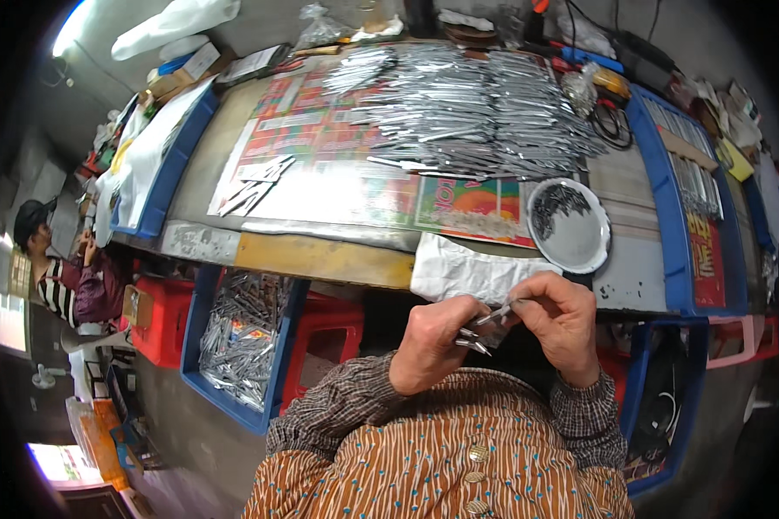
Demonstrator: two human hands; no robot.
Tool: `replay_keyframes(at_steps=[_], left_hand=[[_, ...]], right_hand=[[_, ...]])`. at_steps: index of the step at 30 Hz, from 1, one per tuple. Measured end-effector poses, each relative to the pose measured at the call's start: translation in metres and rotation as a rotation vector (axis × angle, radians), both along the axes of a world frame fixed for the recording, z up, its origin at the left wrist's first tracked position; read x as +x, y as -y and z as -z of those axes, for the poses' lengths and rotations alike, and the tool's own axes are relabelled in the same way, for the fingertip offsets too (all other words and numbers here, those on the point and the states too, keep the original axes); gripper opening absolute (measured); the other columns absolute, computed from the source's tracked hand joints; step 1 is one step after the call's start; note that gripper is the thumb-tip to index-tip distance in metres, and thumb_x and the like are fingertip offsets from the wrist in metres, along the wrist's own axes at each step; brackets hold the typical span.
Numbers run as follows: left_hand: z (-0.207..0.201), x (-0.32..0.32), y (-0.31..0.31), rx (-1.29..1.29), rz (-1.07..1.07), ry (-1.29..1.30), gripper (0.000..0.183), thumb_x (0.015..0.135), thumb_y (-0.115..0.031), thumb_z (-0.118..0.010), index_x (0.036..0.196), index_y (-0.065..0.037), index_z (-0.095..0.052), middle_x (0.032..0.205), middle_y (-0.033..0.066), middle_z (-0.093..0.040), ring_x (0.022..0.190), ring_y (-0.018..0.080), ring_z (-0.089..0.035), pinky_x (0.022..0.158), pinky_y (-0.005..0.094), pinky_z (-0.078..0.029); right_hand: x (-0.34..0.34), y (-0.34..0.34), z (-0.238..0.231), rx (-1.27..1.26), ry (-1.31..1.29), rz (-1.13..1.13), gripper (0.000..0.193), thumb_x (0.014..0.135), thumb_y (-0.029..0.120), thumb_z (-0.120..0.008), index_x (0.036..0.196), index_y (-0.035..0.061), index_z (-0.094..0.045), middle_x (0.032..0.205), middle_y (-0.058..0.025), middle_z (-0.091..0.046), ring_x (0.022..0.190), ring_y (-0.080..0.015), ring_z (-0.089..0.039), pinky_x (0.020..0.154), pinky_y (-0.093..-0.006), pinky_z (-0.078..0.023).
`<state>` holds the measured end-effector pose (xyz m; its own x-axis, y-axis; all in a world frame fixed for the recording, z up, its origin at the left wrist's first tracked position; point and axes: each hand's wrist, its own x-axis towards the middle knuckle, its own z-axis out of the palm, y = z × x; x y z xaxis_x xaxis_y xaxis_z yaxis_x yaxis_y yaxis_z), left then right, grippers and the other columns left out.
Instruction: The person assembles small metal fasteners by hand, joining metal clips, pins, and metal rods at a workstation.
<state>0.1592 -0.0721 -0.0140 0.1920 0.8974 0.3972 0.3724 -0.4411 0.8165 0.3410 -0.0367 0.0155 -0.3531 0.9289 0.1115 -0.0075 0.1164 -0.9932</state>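
Metal pieces — slim, shiny silver, one tip pointed — sit just off the near edge of the tabletop; left hand curls around them, right hand pinches one end.

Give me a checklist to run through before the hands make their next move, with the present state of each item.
1. Left hand has a hold: ok, slim metal pieces stick out of its closed fingers.
2. Right hand grips a piece: cannot tell; its fingertips are at the pieces' ends, but the detail is too small.
3. White round dish stands on the table with stock: ok, small dark parts lie in it.
4. Silver pieces on the table all in one pile: not ok, a small group lies apart from the large pile.
5. Blue crate at the person's left holds metal pieces: ok.
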Motion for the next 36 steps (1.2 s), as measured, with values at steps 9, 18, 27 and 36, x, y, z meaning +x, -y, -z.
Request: replay_keyframes(at_steps=[9,18,27,36], left_hand=[[-0.011,-0.081,-0.015,0.174,-0.27,-0.47,0.015,0.071,0.002,-0.062,0.084,-0.004,-0.06,0.071,0.0132,-0.061,0.063,0.0306,-0.06,0.054,0.0363,-0.046],[-0.011,-0.218,-0.039,0.178,-0.701,-0.641,0.013,0.075,0.003,-0.056,0.086,0.0,-0.052,0.077,0.0213,-0.056,0.075,0.0401,-0.057,0.062,0.0438,-0.044],[0.0,-0.294,-0.056,0.07,-0.919,-0.914,0.025,0.074,-0.002,-0.057,0.098,-0.01,-0.058,0.095,0.0138,-0.058,0.082,0.0386,-0.059,0.068,0.0461,-0.047],[0.008,-0.301,-0.079,0.036,-0.858,-1.034,0.024,0.075,-0.003,-0.056,0.099,-0.008,-0.058,0.099,0.0135,-0.057,0.083,0.0367,-0.059,0.069,0.0465,-0.048]], right_hand=[[0.002,-0.002,0.001,-0.004,-0.038,0.055,0.009,0.083,-0.001,-0.06,0.091,-0.0056,-0.059,0.08,-0.0056,-0.061,0.069,-0.0107,-0.06,0.063,-0.0225,-0.049],[0.003,-0.01,0.004,0.046,0.102,0.131,0.005,0.083,-0.001,-0.059,0.085,-0.0052,-0.059,0.076,-0.005,-0.06,0.063,-0.0095,-0.057,0.058,-0.022,-0.048],[-0.001,-0.011,0.001,0.03,0.154,0.141,0.004,0.083,-0.001,-0.059,0.084,-0.0053,-0.059,0.075,-0.0054,-0.059,0.062,-0.0094,-0.057,0.057,-0.0221,-0.048],[0.0,-0.017,0.003,0.084,0.18,0.165,0.006,0.083,0.0,-0.06,0.085,-0.0049,-0.059,0.074,-0.0045,-0.06,0.061,-0.0086,-0.057,0.056,-0.0218,-0.049]])
